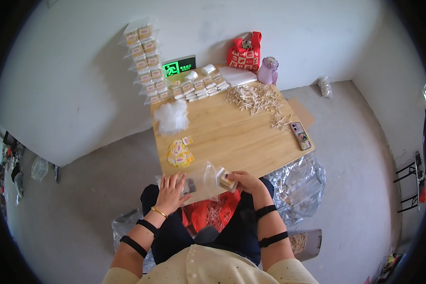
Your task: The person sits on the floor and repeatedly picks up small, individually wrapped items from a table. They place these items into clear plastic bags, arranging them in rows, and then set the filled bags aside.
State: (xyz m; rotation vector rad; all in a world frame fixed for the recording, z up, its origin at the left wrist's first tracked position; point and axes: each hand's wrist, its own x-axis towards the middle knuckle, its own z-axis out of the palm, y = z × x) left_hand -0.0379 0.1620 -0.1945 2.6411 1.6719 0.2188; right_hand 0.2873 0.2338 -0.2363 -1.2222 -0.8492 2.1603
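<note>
Wooden table [222, 142] mid-frame, clear plastic bag [207, 180] at its near edge, lower centre.
The bag lies between the hands: left hand [171, 190] spread at its left, right hand [244, 181] pinching a small tan-and-white pack [227, 183] at its right.

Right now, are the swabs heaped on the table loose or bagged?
Loose: the swabs lie jumbled directly on the table, with strays spread toward the phone.
</note>
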